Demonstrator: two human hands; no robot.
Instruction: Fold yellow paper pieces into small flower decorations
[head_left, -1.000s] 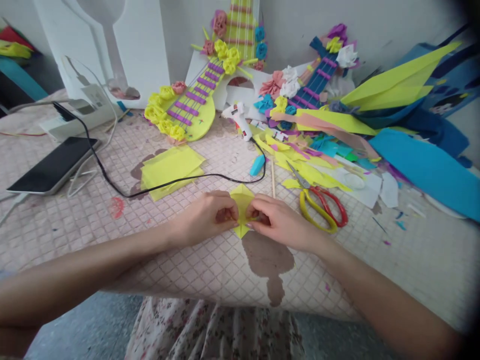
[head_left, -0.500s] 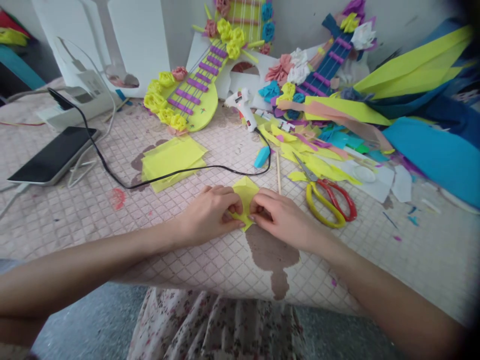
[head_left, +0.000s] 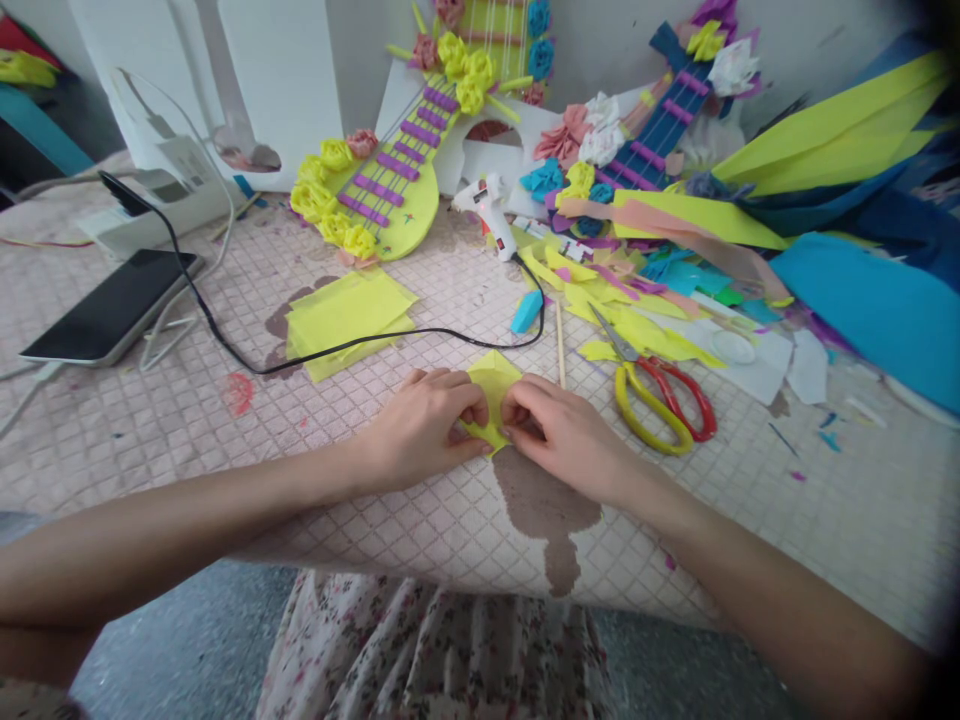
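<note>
A small piece of yellow crepe paper (head_left: 493, 385) lies between my hands near the front of the table, its far corner pointing away from me. My left hand (head_left: 431, 425) pinches its left side, fingers curled. On the opposite side my right hand (head_left: 559, 430) grips the paper between thumb and fingertips. The near edge of the paper looks gathered, though my fingers cover part of it. Just beyond my right hand a thin wooden stick (head_left: 560, 345) rests on the cloth, and scissors (head_left: 652, 395) with yellow and red handles lie to its right.
A stack of yellow paper sheets (head_left: 349, 325) lies left, crossed by the black cord (head_left: 442, 332) of a white glue gun (head_left: 487, 212). A phone (head_left: 109, 305) sits far left. Decorated paper instruments, one a yellow lute shape (head_left: 409, 215), stand behind; paper scraps (head_left: 637, 320) spread right.
The near corner of the yellow paper has been drawn in between my fingers and looks more gathered. Both hands keep their hold, and the view has shifted slightly.
</note>
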